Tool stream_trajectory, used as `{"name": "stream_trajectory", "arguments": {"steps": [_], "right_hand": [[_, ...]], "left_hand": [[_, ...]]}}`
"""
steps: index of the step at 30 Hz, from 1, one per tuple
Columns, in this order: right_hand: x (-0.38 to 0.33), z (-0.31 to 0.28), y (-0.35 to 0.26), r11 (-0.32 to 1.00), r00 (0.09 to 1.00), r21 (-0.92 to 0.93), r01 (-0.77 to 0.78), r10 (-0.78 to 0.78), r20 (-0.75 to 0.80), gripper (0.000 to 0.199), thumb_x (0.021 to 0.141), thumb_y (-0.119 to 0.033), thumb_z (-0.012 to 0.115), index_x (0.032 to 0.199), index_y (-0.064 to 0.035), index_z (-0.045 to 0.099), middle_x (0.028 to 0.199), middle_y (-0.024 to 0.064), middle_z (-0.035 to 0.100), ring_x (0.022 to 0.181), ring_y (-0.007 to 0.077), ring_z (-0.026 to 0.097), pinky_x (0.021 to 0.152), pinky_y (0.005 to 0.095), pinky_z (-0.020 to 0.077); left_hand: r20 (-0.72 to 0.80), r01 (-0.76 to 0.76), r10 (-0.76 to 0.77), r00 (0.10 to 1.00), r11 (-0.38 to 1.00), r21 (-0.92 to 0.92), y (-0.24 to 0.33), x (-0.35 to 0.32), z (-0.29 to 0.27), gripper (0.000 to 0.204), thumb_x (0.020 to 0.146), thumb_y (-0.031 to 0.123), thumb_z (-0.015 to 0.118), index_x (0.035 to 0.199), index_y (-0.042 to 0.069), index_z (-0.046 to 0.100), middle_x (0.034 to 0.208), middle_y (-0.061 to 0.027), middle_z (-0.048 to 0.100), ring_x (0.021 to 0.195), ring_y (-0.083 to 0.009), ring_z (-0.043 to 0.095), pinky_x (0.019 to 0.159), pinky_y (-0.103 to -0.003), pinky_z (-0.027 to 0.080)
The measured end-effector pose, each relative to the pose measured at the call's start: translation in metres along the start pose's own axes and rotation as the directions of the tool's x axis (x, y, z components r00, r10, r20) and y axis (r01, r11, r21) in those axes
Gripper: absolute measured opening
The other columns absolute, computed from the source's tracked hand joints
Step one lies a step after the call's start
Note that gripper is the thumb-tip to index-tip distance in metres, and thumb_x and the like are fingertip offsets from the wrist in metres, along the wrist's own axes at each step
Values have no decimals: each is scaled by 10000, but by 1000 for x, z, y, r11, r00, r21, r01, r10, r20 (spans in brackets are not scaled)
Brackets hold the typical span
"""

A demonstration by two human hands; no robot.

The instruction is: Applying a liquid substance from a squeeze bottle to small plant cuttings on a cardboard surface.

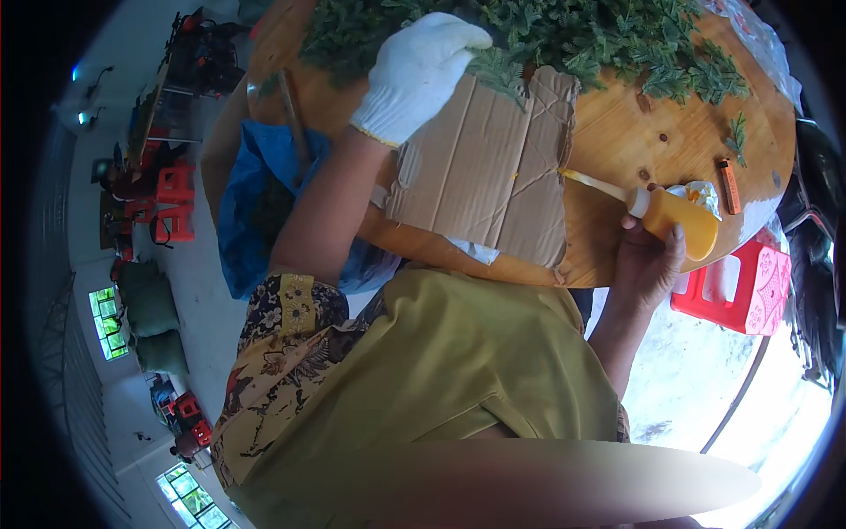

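Along the top of the frame, the sprigs (608, 44) are looking matt and rough, while the glove (414, 79) beside them is showing soft, dull knitted cloth. In the upper centre, the cardboard (476, 167) is showing matt paper, ridged, creased and ragged-edged. Right of centre, the bottle (683, 222) is gleaming faintly in smooth plastic. The table (652, 145) underneath is displaying smooth, knotty wood with a light sheen. At left, the bag (242, 198) is crumpling in thin plastic. At right, the stool (767, 282) is showing hard moulded plastic. Below centre, the garment (467, 344) is draping in smooth, satiny cloth.
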State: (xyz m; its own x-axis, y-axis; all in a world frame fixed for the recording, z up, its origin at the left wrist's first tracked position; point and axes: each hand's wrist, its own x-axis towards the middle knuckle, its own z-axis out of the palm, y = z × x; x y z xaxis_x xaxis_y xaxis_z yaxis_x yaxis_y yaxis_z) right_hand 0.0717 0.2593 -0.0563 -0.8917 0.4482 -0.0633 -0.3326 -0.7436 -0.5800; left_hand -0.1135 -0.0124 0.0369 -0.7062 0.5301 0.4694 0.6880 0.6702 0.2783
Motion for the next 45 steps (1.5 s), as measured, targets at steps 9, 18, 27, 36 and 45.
{"name": "stream_trajectory", "arguments": {"steps": [9, 18, 27, 36, 45], "right_hand": [[4, -7, 4, 998, 1000, 56, 23, -24, 20, 509, 886, -172, 644, 1325, -19, 438, 1234, 193, 587, 1132, 304, 584, 783, 421, 556], [3, -9, 4, 1000, 1000, 9, 15, -15, 10, 505, 876, -178, 650, 1309, -15, 448, 1213, 193, 603, 1101, 283, 608, 749, 428, 568], [3, -10, 5, 1000, 1000, 12, 24, -25, 19, 533, 862, -170, 677, 1314, -1, 452, 1226, 195, 588, 1121, 310, 589, 802, 399, 560], [-2, -1, 7, 999, 998, 19, 46, -46, 53, 494, 874, -156, 658, 1309, -30, 458, 1198, 166, 604, 1111, 289, 603, 760, 429, 572], [-1, -1, 9, 999, 999, 2, 39, -39, 23, 478, 875, -145, 648, 1300, -32, 462, 1188, 183, 603, 1139, 307, 585, 748, 429, 563]], "left_hand": [[31, 60, -55, 998, 983, -176, -11, -57, -7, 333, 849, 52, 583, 1179, 38, 623, 1067, -120, 672, 955, -220, 655, 839, -287, 512], [67, 684, -684, 726, 729, 29, 33, -85, -21, 599, 818, 526, 615, 1175, 46, 604, 1028, -198, 676, 982, -364, 641, 824, -438, 499], [170, 553, -537, 826, 830, -65, 27, -86, 9, 451, 827, 277, 682, 1196, 34, 593, 955, -157, 695, 876, -255, 679, 761, -342, 520], [181, 693, -677, 713, 642, -328, 33, -93, 4, 376, 839, 145, 639, 1192, 25, 590, 982, -114, 694, 859, -197, 669, 770, -313, 521], [-55, 644, -656, 753, 751, -146, 31, -94, -10, 329, 858, 295, 636, 1063, 38, 640, 937, -138, 679, 873, -281, 652, 769, -361, 503]]}}
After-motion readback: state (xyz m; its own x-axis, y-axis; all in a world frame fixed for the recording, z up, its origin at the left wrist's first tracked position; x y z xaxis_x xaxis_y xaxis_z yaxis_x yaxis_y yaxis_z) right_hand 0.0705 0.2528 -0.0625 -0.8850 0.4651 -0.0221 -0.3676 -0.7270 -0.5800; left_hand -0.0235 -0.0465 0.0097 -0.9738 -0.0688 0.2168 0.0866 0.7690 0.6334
